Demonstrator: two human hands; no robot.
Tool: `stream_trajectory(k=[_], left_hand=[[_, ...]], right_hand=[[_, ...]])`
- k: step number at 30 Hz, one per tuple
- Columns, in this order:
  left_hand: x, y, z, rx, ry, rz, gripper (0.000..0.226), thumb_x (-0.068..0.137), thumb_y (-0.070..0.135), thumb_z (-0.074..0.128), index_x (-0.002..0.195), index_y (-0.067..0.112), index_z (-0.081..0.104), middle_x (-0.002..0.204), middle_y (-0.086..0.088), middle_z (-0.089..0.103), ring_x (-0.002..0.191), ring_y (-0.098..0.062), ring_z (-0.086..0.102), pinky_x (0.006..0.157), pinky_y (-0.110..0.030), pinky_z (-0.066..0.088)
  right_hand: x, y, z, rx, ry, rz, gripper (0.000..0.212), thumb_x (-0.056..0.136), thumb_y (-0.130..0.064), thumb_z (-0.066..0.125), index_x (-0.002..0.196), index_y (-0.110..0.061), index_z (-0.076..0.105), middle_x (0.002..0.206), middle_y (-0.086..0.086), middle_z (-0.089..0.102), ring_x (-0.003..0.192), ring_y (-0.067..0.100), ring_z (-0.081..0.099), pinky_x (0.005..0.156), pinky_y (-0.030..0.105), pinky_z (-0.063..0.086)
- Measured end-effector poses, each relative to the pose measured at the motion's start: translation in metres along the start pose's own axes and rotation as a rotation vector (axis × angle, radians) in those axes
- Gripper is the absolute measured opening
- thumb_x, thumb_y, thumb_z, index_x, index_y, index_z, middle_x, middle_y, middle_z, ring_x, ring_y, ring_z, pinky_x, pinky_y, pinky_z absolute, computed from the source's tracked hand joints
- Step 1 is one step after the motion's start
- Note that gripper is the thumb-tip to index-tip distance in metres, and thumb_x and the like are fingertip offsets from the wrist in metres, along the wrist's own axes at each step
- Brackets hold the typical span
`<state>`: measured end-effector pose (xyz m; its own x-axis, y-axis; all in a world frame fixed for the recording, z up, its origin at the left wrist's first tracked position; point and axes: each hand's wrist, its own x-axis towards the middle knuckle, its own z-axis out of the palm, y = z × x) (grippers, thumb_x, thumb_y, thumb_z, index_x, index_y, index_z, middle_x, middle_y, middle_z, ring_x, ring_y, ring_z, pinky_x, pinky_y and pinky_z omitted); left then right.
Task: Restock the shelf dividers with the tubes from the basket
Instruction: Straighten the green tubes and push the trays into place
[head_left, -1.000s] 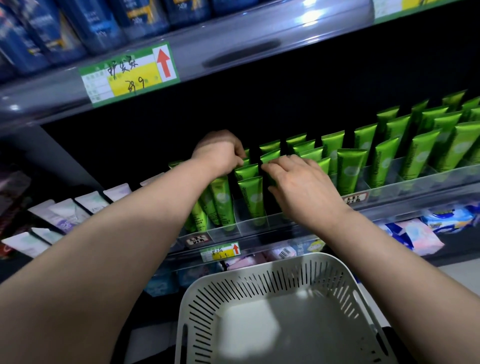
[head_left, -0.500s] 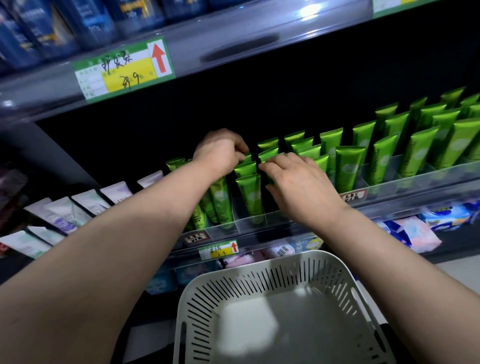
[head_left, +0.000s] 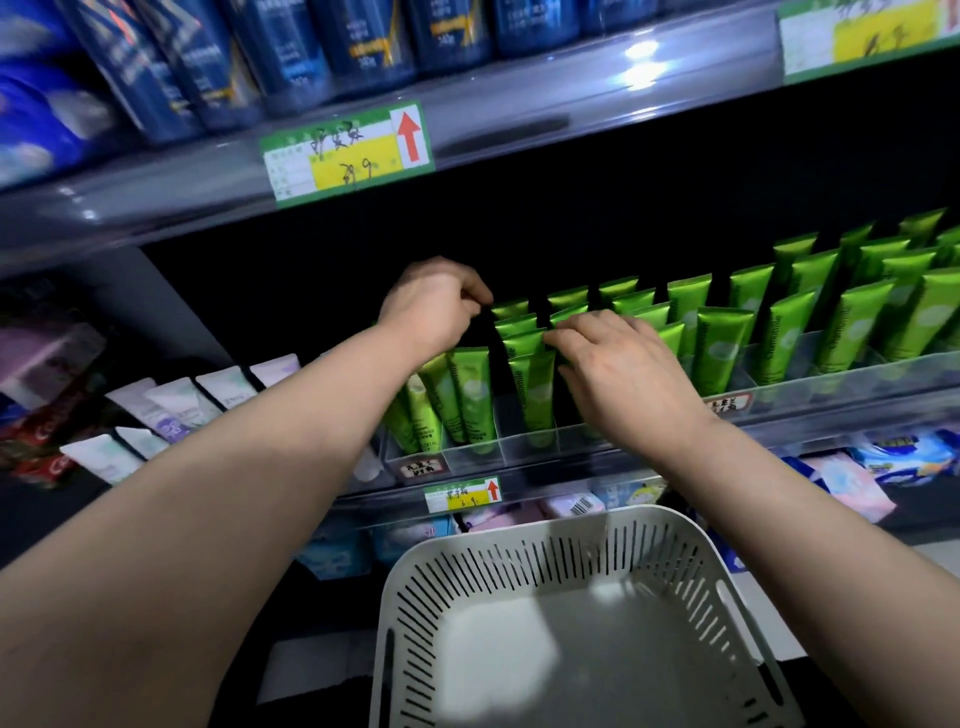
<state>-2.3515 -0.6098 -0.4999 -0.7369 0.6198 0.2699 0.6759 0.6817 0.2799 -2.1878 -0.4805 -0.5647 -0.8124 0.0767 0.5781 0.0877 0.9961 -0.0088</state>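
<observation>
Two bare hands of mine meet over the glossy green plastic tubes (head_left: 535, 395) standing upright in the clear plastic shelf dividers (head_left: 857, 376), my left hand (head_left: 434, 306) curled at their crimped tops, pinching or not I cannot tell, my right hand (head_left: 623, 374) spread, fingers pressing them, the white slotted plastic basket (head_left: 519, 571) below.

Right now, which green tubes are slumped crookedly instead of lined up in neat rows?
The leftmost green tubes, below the left hand: they tilt sideways, while the rows further right stand lined up.
</observation>
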Motion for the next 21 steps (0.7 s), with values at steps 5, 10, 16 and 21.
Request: stream_trajectory(k=[5, 10, 16, 21], left_hand=[[-0.02, -0.023, -0.02, 0.018, 0.023, -0.056, 0.016, 0.085, 0.025, 0.069, 0.1, 0.027, 0.074, 0.109, 0.004, 0.071, 0.103, -0.015, 0.063, 0.09, -0.021, 0.046], [-0.035, -0.04, -0.027, 0.094, -0.037, -0.13, 0.015, 0.08, 0.037, 0.073, 0.093, 0.03, 0.074, 0.102, 0.003, 0.071, 0.098, -0.018, 0.064, 0.088, -0.03, 0.051], [-0.044, -0.05, -0.015, 0.09, -0.09, -0.124, 0.014, 0.081, 0.034, 0.073, 0.095, 0.032, 0.074, 0.103, 0.007, 0.071, 0.099, -0.017, 0.064, 0.086, -0.033, 0.052], [-0.042, -0.044, -0.009, 0.099, -0.032, -0.069, 0.012, 0.088, 0.028, 0.068, 0.097, 0.028, 0.074, 0.105, 0.006, 0.07, 0.1, -0.016, 0.062, 0.083, -0.029, 0.05]], right_hand=[[0.026, -0.028, -0.001, 0.032, 0.028, -0.032, 0.035, 0.078, -0.016, 0.066, 0.113, -0.013, 0.066, 0.098, 0.006, 0.066, 0.094, 0.032, 0.059, 0.077, 0.04, 0.047], [0.052, -0.058, 0.006, -0.033, -0.145, -0.03, 0.036, 0.087, -0.019, 0.057, 0.123, -0.016, 0.057, 0.114, 0.003, 0.06, 0.115, 0.027, 0.047, 0.087, 0.042, 0.038], [0.058, -0.071, 0.017, -0.111, -0.211, 0.013, 0.03, 0.087, -0.019, 0.058, 0.117, -0.02, 0.06, 0.112, 0.0, 0.062, 0.114, 0.025, 0.047, 0.091, 0.044, 0.033], [0.053, -0.07, 0.013, -0.035, -0.144, 0.007, 0.019, 0.083, -0.019, 0.065, 0.1, -0.027, 0.069, 0.096, -0.003, 0.068, 0.099, 0.025, 0.058, 0.085, 0.04, 0.031]])
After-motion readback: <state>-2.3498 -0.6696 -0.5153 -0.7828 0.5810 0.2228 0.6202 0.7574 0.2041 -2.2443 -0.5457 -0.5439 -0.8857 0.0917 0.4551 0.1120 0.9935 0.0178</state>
